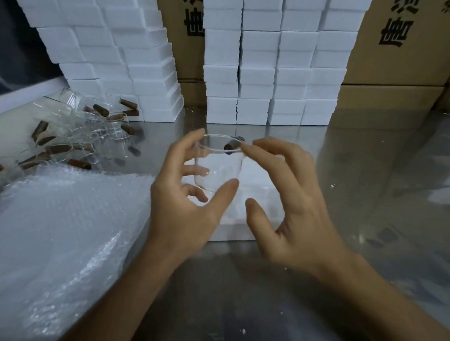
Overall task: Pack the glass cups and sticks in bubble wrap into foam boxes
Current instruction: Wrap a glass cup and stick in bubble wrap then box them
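Note:
A clear glass cup [217,164] is held upright above a white foam box [253,198] at the table's middle. My left hand [188,194] grips the cup, thumb low on its side and fingers round its left wall. My right hand [290,200] pinches the cup's rim at the right with its fingertips, the thumb hanging free below. A dark brown stick end [232,145] shows just behind the rim. To the left lies a heap of more glass cups [97,131] with brown sticks [59,149]. Sheets of bubble wrap [57,226] lie at the near left.
Stacks of white foam boxes [272,67] stand at the back centre, and a leaning stack [115,47] at the back left. Brown cardboard cartons [405,44] rise behind them. The metal table [237,289] stretches to the near edge and to the right.

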`<control>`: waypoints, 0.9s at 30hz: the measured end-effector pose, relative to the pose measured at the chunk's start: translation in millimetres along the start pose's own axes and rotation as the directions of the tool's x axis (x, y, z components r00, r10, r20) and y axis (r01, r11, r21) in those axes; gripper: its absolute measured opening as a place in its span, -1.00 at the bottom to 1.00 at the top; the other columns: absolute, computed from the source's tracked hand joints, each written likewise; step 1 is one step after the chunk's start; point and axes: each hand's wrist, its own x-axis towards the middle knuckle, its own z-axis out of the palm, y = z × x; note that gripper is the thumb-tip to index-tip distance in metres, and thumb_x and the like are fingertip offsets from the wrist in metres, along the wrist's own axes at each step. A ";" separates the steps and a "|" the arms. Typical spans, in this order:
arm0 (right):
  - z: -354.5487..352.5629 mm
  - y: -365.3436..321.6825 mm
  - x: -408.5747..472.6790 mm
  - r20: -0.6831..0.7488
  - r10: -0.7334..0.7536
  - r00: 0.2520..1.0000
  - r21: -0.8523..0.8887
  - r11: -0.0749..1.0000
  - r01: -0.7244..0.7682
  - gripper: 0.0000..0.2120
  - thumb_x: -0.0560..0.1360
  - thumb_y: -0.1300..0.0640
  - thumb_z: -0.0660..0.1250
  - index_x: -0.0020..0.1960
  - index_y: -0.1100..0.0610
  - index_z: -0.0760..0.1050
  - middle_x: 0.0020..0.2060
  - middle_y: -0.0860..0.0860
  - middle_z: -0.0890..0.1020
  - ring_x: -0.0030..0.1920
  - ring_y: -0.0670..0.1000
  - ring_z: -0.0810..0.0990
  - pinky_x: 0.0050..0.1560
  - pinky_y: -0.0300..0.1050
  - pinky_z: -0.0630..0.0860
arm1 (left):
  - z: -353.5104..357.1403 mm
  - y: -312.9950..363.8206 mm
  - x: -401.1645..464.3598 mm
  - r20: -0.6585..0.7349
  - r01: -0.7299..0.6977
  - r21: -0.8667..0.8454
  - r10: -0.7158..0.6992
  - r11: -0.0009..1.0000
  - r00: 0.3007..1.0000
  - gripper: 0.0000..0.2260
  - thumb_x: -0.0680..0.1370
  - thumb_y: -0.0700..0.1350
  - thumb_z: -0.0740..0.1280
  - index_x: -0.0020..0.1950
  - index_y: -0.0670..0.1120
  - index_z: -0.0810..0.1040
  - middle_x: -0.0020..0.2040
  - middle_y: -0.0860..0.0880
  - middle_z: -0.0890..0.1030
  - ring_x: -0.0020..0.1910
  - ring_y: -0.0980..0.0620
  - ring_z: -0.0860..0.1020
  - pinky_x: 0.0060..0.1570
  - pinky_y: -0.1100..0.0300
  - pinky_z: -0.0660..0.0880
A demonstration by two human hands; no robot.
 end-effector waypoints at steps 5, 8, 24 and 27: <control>1.4 12.4 1.0 0.048 -0.012 0.999 -0.088 0.996 0.016 -0.31 0.47 -0.08 0.43 0.51 0.06 0.27 0.39 0.05 0.44 0.39 0.05 0.40 0.34 0.13 0.37 | -8.0 2.1 6.8 0.205 0.256 -0.360 -0.192 0.897 0.960 -0.43 0.39 -0.12 0.44 0.38 0.10 0.44 0.13 -0.04 0.66 0.00 -0.07 0.66 -0.30 0.15 0.53; -1.8 15.9 2.0 -0.011 -0.020 1.000 -0.051 0.998 0.020 -0.37 0.50 -0.11 0.42 0.46 0.10 0.33 0.25 0.04 0.57 0.24 0.08 0.54 0.21 0.19 0.45 | -10.0 0.0 7.9 0.354 0.371 -0.433 -0.224 0.821 0.908 -0.42 0.42 -0.14 0.38 0.46 -0.02 0.39 0.12 -0.09 0.67 -0.03 -0.06 0.64 -0.36 0.14 0.48; 0.8 14.3 0.5 -0.013 0.070 0.997 0.021 0.997 -0.070 -0.43 0.42 -0.12 0.51 0.30 0.10 0.44 0.17 -0.02 0.54 0.04 -0.08 0.56 0.05 0.14 0.58 | -42.3 -2.0 22.3 0.046 -0.294 0.494 0.313 0.819 0.949 -0.84 0.55 -0.13 0.29 0.04 -0.11 0.65 -0.26 0.03 0.60 -0.34 0.11 0.56 -0.32 0.13 0.58; 1.0 15.9 1.7 -0.056 0.056 0.997 0.029 0.998 -0.054 -0.46 0.42 -0.07 0.53 0.29 0.13 0.45 0.16 0.00 0.54 0.05 -0.03 0.57 0.02 0.15 0.58 | -57.7 -3.9 29.7 -0.131 -0.040 0.678 0.174 0.734 0.976 -0.86 0.53 -0.10 0.27 -0.06 -0.05 0.63 -0.28 -0.03 0.60 -0.32 -0.11 0.54 -0.22 0.03 0.53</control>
